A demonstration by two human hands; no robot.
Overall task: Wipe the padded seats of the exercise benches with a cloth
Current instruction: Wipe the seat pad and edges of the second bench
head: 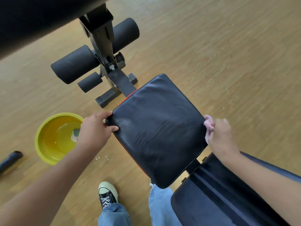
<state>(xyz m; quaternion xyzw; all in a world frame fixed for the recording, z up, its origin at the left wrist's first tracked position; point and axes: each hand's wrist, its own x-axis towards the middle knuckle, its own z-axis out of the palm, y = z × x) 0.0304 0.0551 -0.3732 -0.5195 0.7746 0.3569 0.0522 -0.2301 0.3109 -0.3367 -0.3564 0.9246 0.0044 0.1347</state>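
A black padded seat [156, 128] of an exercise bench fills the middle of the head view, its surface streaked and wrinkled. My left hand [96, 128] grips the seat's left corner, thumb on top and fingers curled over the edge. My right hand [221, 136] is closed on a pink cloth [209, 126] and presses it against the seat's right edge. The bench's black back pad [211, 198] continues toward the lower right, partly under my right forearm.
A yellow basin [53, 137] with water stands on the wooden floor left of the seat. Black foam rollers [75, 64] and the bench frame [104, 39] lie beyond. A dark tube [9, 160] rests at far left. My sneaker [107, 194] and jeans [159, 207] are below.
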